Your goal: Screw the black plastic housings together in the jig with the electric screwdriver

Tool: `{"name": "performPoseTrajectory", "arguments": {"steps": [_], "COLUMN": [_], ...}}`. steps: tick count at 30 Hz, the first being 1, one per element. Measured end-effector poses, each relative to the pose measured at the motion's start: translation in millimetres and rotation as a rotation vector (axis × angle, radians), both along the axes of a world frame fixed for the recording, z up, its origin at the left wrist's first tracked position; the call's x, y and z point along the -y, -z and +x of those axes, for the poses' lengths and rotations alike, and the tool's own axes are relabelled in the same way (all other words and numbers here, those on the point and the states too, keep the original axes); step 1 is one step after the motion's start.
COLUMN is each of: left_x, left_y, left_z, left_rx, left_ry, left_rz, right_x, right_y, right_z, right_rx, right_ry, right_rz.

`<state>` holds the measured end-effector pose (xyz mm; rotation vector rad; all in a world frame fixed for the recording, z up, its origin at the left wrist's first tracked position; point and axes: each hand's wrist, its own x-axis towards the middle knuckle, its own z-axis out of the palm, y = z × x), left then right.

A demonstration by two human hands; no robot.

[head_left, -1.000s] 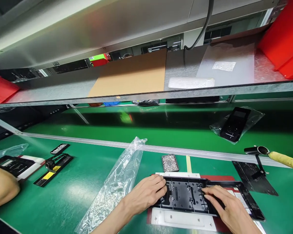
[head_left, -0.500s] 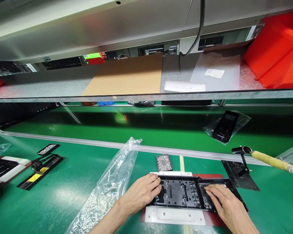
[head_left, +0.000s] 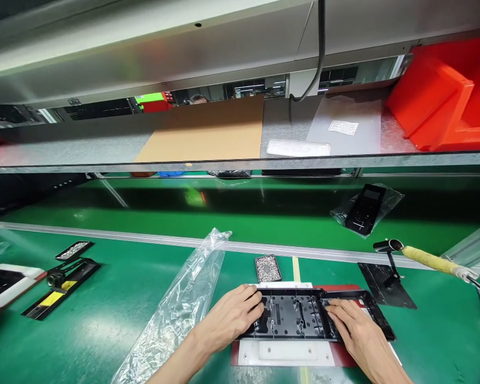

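A long black plastic housing (head_left: 290, 314), open side up with ribs and small posts inside, lies in a red and white fixture (head_left: 288, 352). My left hand (head_left: 236, 314) grips its left end, fingers curled over the rim. The fingers of my right hand (head_left: 354, 325) are bent and close together inside the right section, beside the dividing rib. Whatever lies under those fingertips is hidden. Just behind the fixture is a small dark-rimmed square pad with a speckled face (head_left: 268, 268).
A clear plastic bag (head_left: 184, 298) stretches along my left forearm. Further left lies a black bracket with yellow tape (head_left: 60, 288). At right stand a yellow-wrapped tool (head_left: 432, 258) in its holder and a bagged black panel (head_left: 366, 209). A shelf edge (head_left: 224, 165) crosses above; a red bin (head_left: 432, 101) sits on it.
The view has shifted slightly. My right hand is a little further left in the picture, its fingers still inside the housing's right section. My left hand keeps its grip.
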<state>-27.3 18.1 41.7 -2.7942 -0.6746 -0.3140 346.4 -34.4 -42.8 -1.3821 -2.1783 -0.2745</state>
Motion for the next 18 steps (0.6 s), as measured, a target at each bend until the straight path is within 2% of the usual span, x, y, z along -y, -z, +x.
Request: {"name": "performPoseTrajectory", "arguments": {"steps": [8, 18], "left_x": [2, -2], "left_y": [2.1, 4.5], "left_z": [-2, 16], "left_rx": [-0.004, -0.032], "left_ry": [-0.039, -0.009], "left_rz": [-0.042, -0.090], "right_x": [-1, -3], "right_y": [-4.8, 1.1], "right_z": [1, 17], "right_rx": [0.002, -0.012], "right_ry": [0.011, 0.045], "right_rz": [0.020, 0.069]}}
